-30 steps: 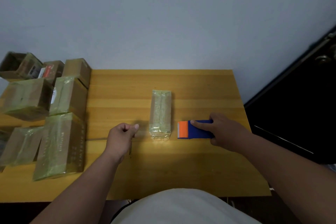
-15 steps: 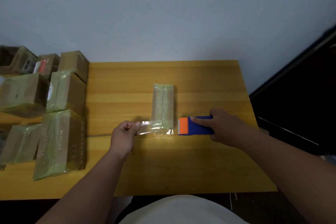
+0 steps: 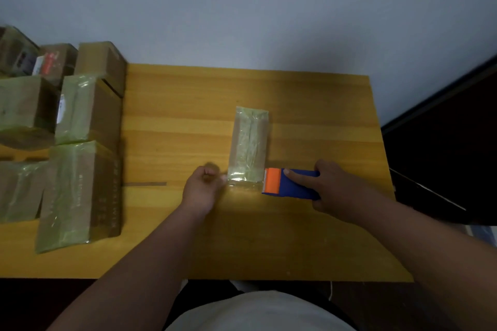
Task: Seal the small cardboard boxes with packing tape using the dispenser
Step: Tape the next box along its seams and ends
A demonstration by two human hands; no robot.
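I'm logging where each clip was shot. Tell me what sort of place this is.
Probably a small packing station in a plain room: a wooden table against a bare wall, taped cardboard boxes stacked at its left, and a blue-and-orange tape dispenser beside a small box.

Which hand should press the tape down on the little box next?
Probably the left hand: it pinches the tape end right beside the small box. The right hand is busy gripping the dispenser.

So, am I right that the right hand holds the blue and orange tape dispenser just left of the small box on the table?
Not quite: the head view shows the right hand holding the tape dispenser just right of the small box, not left.
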